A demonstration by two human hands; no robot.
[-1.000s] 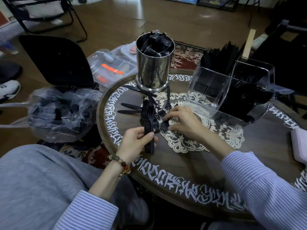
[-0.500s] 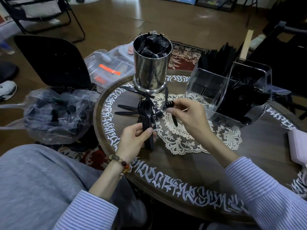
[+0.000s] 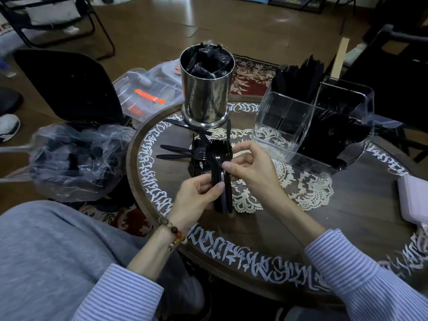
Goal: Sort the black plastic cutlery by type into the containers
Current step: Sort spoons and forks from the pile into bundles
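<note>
No legible text, labels, brands or numbers anywhere in view. The round table [image 3: 324, 228] has a ring of white calligraphy-style glyphs painted around its rim, but they're ornamental script and I can't make out a single character. The steel canister [image 3: 206, 93] shows a faint vertical engraved line on its wall, too small and blurred to read.
</note>
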